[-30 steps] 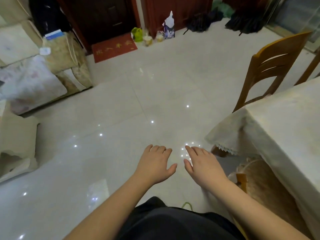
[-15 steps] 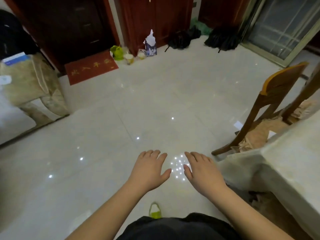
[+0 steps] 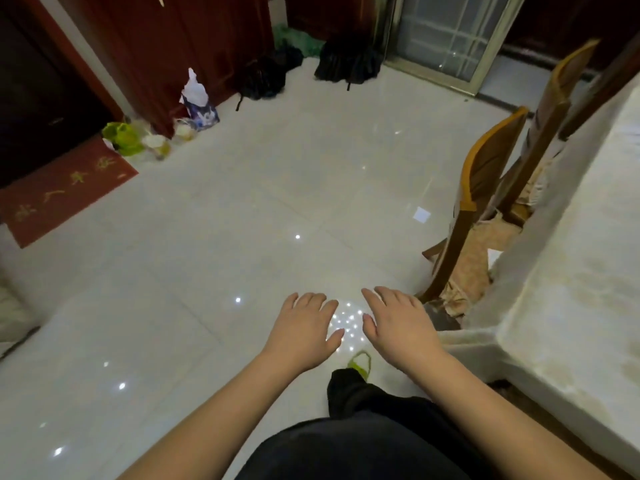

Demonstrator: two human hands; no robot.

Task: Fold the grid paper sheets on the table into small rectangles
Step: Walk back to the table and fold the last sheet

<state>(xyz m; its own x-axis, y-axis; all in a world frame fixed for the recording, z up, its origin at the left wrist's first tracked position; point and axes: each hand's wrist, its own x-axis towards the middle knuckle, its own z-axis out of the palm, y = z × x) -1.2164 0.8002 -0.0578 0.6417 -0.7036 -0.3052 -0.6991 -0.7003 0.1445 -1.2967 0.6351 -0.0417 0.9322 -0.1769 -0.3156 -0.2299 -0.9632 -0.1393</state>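
Hovering palms-down with relaxed fingers, left hand [image 3: 304,329], right hand [image 3: 398,323], covered table [image 3: 568,306] rightward.

Left hand [image 3: 304,329] and right hand [image 3: 398,323] extend palms down, fingers relaxed, holding nothing, above the tiled floor [image 3: 242,220]. Table [image 3: 571,289] at 3 o'clock; wooden chair [image 3: 481,188] at 2 o'clock; red mat [image 3: 65,192] at 10 o'clock.

red doormat [image 3: 65,188], gold characters, unreadable

Bare forearms, no sleeves, black trousers [image 3: 349,441], yellow-green shoe [image 3: 360,362]
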